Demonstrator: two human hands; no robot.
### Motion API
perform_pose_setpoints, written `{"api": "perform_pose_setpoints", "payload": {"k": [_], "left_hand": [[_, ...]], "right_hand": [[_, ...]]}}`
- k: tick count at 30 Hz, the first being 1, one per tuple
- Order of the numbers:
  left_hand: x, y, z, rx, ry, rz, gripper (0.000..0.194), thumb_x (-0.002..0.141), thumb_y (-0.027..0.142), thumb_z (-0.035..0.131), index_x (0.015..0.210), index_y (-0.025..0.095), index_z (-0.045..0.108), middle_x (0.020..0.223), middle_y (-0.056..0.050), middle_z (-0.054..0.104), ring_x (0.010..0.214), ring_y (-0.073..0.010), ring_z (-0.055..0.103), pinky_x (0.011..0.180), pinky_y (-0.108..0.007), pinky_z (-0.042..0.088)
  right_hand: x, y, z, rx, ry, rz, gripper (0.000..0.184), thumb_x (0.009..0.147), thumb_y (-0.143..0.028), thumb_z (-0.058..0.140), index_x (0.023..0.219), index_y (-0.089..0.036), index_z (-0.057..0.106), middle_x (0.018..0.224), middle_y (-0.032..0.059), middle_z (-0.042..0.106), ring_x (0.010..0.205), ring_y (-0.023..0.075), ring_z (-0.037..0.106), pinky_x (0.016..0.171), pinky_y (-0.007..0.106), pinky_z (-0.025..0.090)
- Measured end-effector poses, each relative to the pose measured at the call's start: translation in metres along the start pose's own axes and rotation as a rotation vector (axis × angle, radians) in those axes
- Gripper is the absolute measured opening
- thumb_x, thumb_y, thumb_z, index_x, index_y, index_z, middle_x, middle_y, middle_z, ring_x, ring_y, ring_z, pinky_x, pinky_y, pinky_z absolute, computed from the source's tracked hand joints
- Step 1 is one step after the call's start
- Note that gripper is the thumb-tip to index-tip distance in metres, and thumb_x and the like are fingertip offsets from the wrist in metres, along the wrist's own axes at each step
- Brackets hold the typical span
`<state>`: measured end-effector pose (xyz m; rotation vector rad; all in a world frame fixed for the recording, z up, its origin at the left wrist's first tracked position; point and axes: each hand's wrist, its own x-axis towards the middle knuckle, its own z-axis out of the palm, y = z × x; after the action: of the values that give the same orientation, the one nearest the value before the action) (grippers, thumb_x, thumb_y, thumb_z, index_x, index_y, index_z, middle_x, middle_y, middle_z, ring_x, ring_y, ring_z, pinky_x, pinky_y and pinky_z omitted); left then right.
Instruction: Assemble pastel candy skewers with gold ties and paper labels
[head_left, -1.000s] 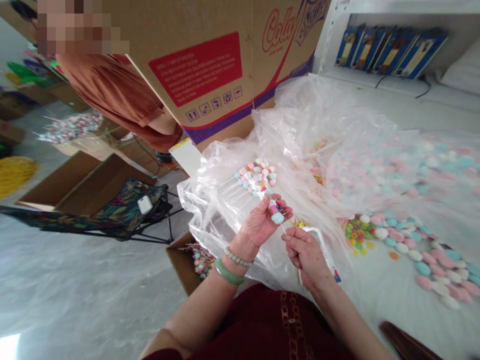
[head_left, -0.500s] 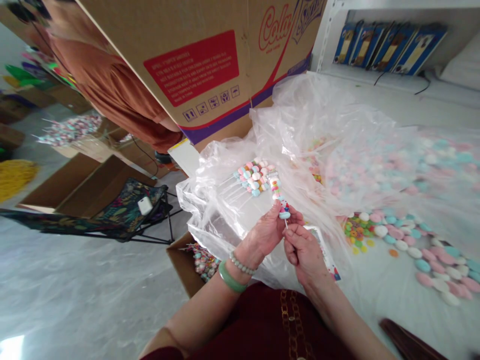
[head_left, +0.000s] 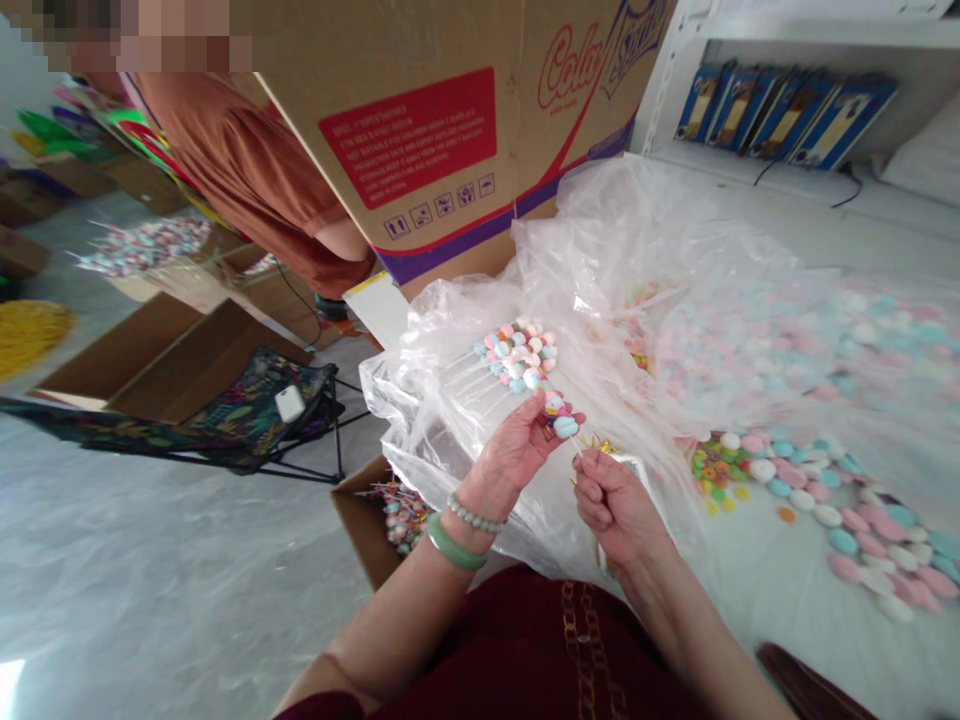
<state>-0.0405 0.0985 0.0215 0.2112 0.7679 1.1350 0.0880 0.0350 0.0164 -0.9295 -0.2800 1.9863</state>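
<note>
A wrapped marshmallow skewer (head_left: 564,427) on a thin white stick is held in my left hand (head_left: 514,445), its fingers closed around the candy. Just to the right, my right hand (head_left: 615,500) pinches with thumb and forefinger at the lower end of the stick. Gold twist ties (head_left: 602,446) show right behind those fingertips. Beyond my left hand lies a pile of finished marshmallow skewers (head_left: 517,350), their sticks pointing left over the clear plastic sheet (head_left: 450,420).
Loose pink, white and blue marshmallows (head_left: 862,530) and small gummy rings (head_left: 716,465) lie on the right. A large cardboard box (head_left: 420,130) stands behind. At lower left, a smaller box (head_left: 360,530) holds skewers. Another person (head_left: 232,160) is beyond, near a folding chair (head_left: 247,400).
My right hand has moved slightly right, away from the left hand. The skewer has tipped lower, and the gold twist ties have come into sight.
</note>
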Motion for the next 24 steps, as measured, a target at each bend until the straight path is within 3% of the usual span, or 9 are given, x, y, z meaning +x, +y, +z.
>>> {"api": "perform_pose_setpoints", "payload": {"k": [4, 13, 20, 24], "left_hand": [[0.001, 0.002, -0.004, 0.136, 0.118, 0.071, 0.016, 0.08, 0.027, 0.061, 0.073, 0.013, 0.058, 0.067, -0.003, 0.063, 0.06, -0.0138, 0.061, 0.068, -0.033, 0.055], [0.002, 0.018, -0.008, 0.37, 0.133, 0.129, 0.022, 0.078, 0.033, 0.061, 0.082, 0.012, 0.061, 0.067, -0.004, 0.063, 0.059, -0.014, 0.061, 0.058, -0.028, 0.053], [0.005, 0.024, -0.01, 0.228, 0.112, 0.097, 0.011, 0.082, 0.023, 0.055, 0.087, 0.013, 0.055, 0.067, -0.003, 0.063, 0.064, -0.0189, 0.067, 0.066, -0.034, 0.055], [0.004, 0.027, -0.01, 0.266, 0.128, 0.098, 0.014, 0.082, 0.026, 0.056, 0.09, 0.016, 0.052, 0.07, -0.003, 0.063, 0.065, -0.019, 0.067, 0.061, -0.032, 0.054]], "right_hand": [[0.0, 0.001, -0.004, -0.069, 0.028, 0.001, 0.021, 0.065, -0.027, 0.071, 0.072, -0.016, 0.055, 0.041, -0.0101, 0.042, 0.028, 0.0006, 0.024, 0.031, 0.016, 0.009], [-0.001, -0.001, 0.0, -0.138, -0.01, 0.012, 0.018, 0.068, -0.027, 0.07, 0.072, -0.015, 0.058, 0.041, -0.01, 0.041, 0.028, 0.0002, 0.023, 0.031, 0.015, 0.009], [0.002, -0.001, -0.001, -0.154, -0.007, 0.028, 0.018, 0.065, -0.026, 0.071, 0.071, -0.015, 0.059, 0.04, -0.0096, 0.041, 0.028, 0.0004, 0.024, 0.031, 0.015, 0.009], [0.003, 0.0, -0.001, -0.162, 0.011, 0.02, 0.019, 0.065, -0.028, 0.071, 0.071, -0.015, 0.059, 0.041, -0.0095, 0.042, 0.028, 0.0004, 0.024, 0.031, 0.015, 0.01]]}}
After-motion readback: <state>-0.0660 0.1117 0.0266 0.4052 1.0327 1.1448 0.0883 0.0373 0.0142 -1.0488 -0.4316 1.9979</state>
